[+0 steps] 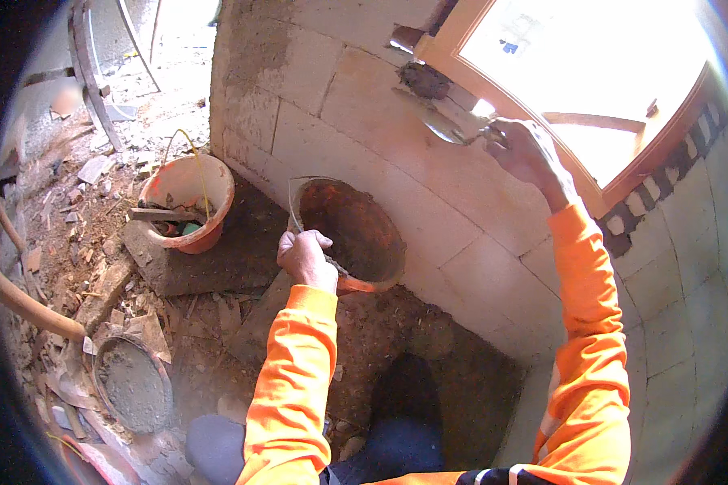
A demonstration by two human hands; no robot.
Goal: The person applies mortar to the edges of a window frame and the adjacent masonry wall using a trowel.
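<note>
A worker's right hand [519, 152] holds a trowel [440, 124], fingers closed around its handle, with the blade just beside a dark mortar lump [423, 80] at the window frame's [443, 55] lower left corner. Below and to the left, the left hand [306, 259] is clamped on a mortar-smeared bucket [384, 230] at its near left side, whether by rim or handle one cannot tell. The bucket is near the block wall [453, 206]. Farther left, a second bucket [222, 187] contains tools; near left, a tub [167, 380] holds grey mortar [133, 392] amid rubble [97, 267].
</note>
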